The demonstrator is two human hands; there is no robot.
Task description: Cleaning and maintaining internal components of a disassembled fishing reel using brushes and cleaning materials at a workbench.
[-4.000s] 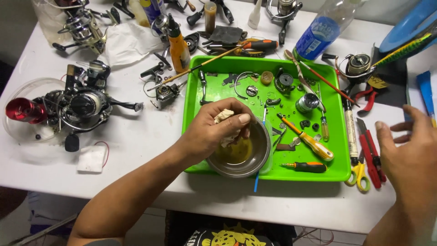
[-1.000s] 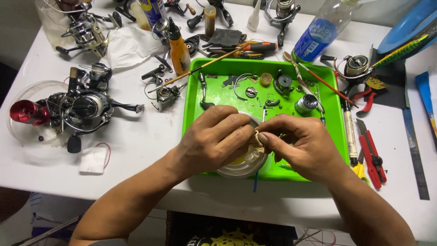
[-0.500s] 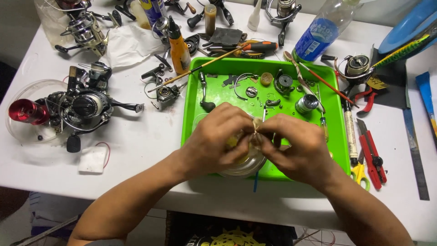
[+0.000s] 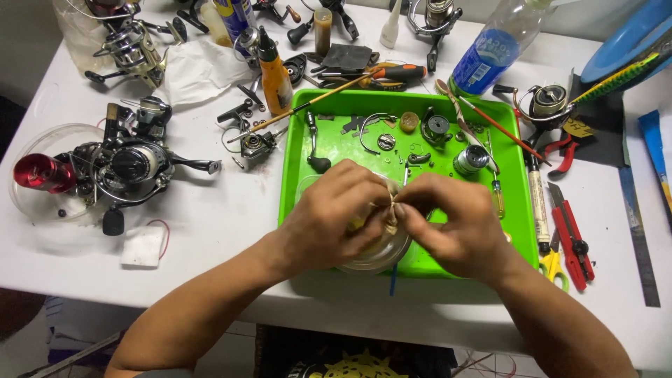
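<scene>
I see the white table (image 4: 231, 231) filling the view, crowded with gear. At its centre sits the green tray (image 4: 297, 189), and at the tray's 6 o'clock edge rests a clear bowl (image 4: 381, 259), mostly covered by my two hands.

My left hand (image 4: 329, 220) and right hand (image 4: 455, 224) meet over the bowl, fingertips pinched together on a small tan wad (image 4: 390, 217), which looks like a rag or a swab; both hands are clenched on it, one at each end. I judge the step in hand to be wringing or twisting this wad above the bowl. The next move calls for a firm pinch that stays over the bowl so any drip lands inside.

At 9 o'clock on the table a dark fishing reel (image 4: 133, 168) lies on a clear lid. At 12 o'clock of the tray small metal reel parts (image 4: 437, 126) are scattered, and an orange bottle (image 4: 275, 80) stands just beyond the tray's 11 o'clock corner. At 3 o'clock a red cutter (image 4: 572, 238) lies beside the tray.

Hard to make out: what the bowl holds, since my hands hide it, and whether a small part sits inside the wad. A blue bottle (image 4: 490, 56) at 1 o'clock is cut off by the frame.
</scene>
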